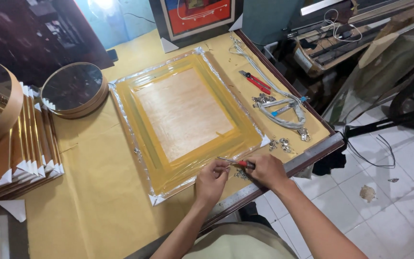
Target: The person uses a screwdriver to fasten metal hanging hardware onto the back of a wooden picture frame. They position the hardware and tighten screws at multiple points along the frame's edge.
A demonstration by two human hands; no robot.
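— Yellow film is seen wrapped over the picture frame (188, 120) in the head view; where are the hands placed?

— Both are set at the frame's near edge. The right hand (264, 171) is closed around the red handle of a screwdriver (235, 162). The shaft is laid towards the left hand (212, 181), whose fingers are pinched at the tip, against the frame back.

— What is found beside them?

— Small metal hangers (280, 144) are scattered just beyond the right hand. Further off, a coiled cord (283, 115) and a red cutter (256, 83) are laid. Well beyond the left hand, a round mirror (74, 89) is rested on the paper-covered table (97, 192).
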